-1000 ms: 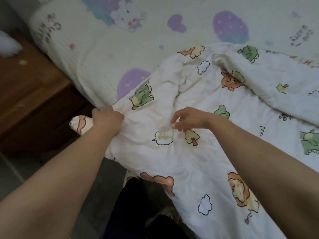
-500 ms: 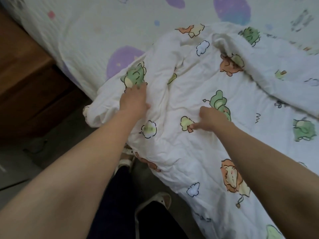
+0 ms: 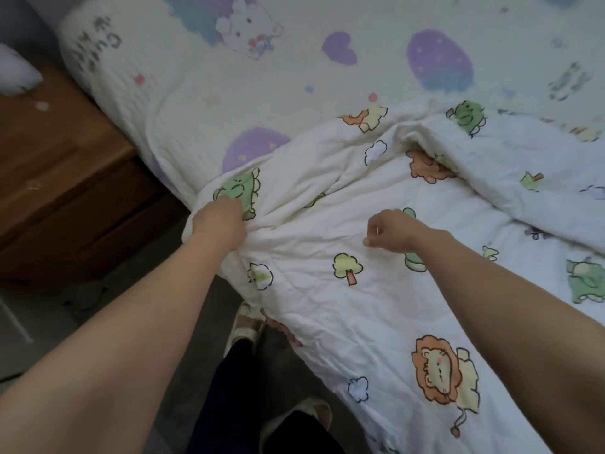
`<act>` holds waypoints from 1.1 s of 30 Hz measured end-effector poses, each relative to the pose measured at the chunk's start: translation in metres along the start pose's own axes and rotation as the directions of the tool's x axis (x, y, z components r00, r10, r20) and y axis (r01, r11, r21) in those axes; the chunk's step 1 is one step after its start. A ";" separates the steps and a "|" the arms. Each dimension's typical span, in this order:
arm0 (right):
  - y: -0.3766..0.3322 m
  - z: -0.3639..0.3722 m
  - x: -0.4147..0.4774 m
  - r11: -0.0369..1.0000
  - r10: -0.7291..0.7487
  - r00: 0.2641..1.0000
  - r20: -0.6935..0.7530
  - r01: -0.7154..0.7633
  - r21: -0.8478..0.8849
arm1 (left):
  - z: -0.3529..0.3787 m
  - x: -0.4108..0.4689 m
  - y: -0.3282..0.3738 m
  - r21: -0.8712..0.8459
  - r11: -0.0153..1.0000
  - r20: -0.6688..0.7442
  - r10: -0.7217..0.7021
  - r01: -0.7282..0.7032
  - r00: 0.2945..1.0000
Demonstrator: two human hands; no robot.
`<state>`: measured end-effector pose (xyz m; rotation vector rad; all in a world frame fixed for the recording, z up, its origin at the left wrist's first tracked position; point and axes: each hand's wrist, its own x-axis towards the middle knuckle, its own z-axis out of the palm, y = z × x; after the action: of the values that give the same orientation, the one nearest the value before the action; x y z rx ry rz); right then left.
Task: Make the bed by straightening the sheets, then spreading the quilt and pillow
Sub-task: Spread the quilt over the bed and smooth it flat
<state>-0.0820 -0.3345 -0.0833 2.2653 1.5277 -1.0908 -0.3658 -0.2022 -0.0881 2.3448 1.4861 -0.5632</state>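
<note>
A white quilt (image 3: 386,309) printed with lions, trees and green dinosaurs lies crumpled over the near side of the bed and hangs off its edge. Under it is the cream sheet (image 3: 262,93) with purple hearts and a bunny, mostly flat. My left hand (image 3: 219,224) grips a bunched fold of the quilt at its left edge, beside a green dinosaur print. My right hand (image 3: 393,231) has its fingers curled and pinches the quilt fabric further right; a taut crease runs between the two hands. No pillow is in view.
A brown wooden nightstand (image 3: 65,178) stands left of the bed, with a white object (image 3: 14,72) on its far corner. My dark trouser legs and slippers (image 3: 245,329) are on the grey floor below the hanging quilt.
My left hand shifted left to the quilt's edge and bunched the fabric there. My right hand lifted slightly and curled into a pinch. The view tilted up, showing more sheet.
</note>
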 end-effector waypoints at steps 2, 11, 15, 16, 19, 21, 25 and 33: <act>0.002 -0.015 0.001 0.999 0.001 0.993 -0.121 -0.008 -0.053 | -0.007 0.001 0.004 -0.069 0.997 -0.063 0.015 -0.019 0.998; 0.037 -0.081 0.069 0.986 0.143 0.810 -0.569 -0.169 0.007 | -0.025 0.085 0.049 -0.133 0.979 -0.240 0.121 -0.156 0.963; 0.051 -0.114 0.115 0.981 0.167 0.661 -0.732 -0.185 0.058 | -0.033 0.135 0.071 -0.132 0.972 -0.224 0.162 -0.194 0.961; 0.054 -0.122 0.126 0.982 0.141 0.651 -0.746 -0.187 0.023 | -0.033 0.144 0.077 -0.160 0.965 -0.209 0.174 -0.209 0.962; 0.068 -0.143 0.168 0.963 0.071 0.638 -0.767 -0.245 -0.115 | -0.039 0.178 0.097 -0.204 0.951 -0.135 0.207 -0.231 0.969; 0.077 -0.159 0.196 0.961 0.048 0.708 -0.705 -0.226 -0.162 | -0.047 0.204 0.113 -0.251 0.936 -0.083 0.234 -0.248 0.969; 0.091 -0.174 0.217 0.916 0.136 0.904 -0.406 -0.271 -0.296 | -0.053 0.230 0.139 -0.313 0.910 0.077 0.309 -0.271 0.948; 0.111 -0.222 0.214 0.873 0.337 0.939 -0.070 -0.340 -0.349 | -0.082 0.253 0.145 -0.273 0.923 -0.059 0.264 -0.269 0.963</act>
<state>0.1580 -0.1117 -0.0941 2.1661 1.1510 -0.6473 -0.1234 -0.0260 -0.1305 2.2784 1.1392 -0.2412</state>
